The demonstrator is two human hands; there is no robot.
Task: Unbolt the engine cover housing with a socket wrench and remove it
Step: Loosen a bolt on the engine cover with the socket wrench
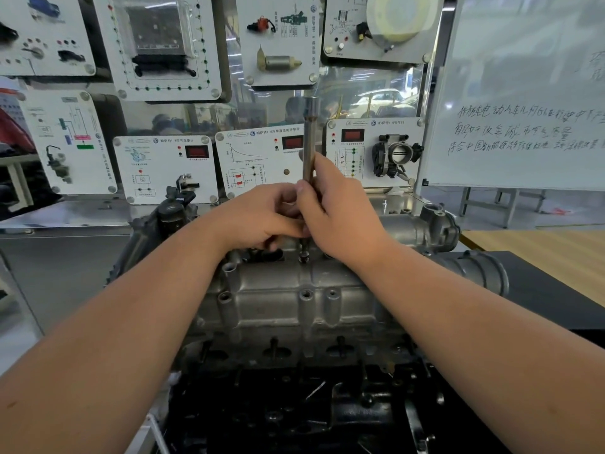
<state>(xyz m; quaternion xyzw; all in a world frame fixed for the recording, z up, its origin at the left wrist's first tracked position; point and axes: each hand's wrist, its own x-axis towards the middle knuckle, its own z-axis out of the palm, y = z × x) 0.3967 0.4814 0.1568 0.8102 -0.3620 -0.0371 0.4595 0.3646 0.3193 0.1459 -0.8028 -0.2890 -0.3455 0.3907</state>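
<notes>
A wall of training panels (165,168) and a whiteboard (523,93) are seen at the far side. The grey cast engine cover housing (294,303) is seated at centre on the engine. The upright socket wrench (309,139) is clasped by the right hand (337,211) at the far edge; its lower end is pinched by the left hand (265,217). A black table (556,290) lies right.

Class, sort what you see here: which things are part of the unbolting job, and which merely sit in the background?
In the job: socket wrench, engine cover housing, bolt, left hand, right hand.

Background only: whiteboard, throttle body, wall display panels.
</notes>
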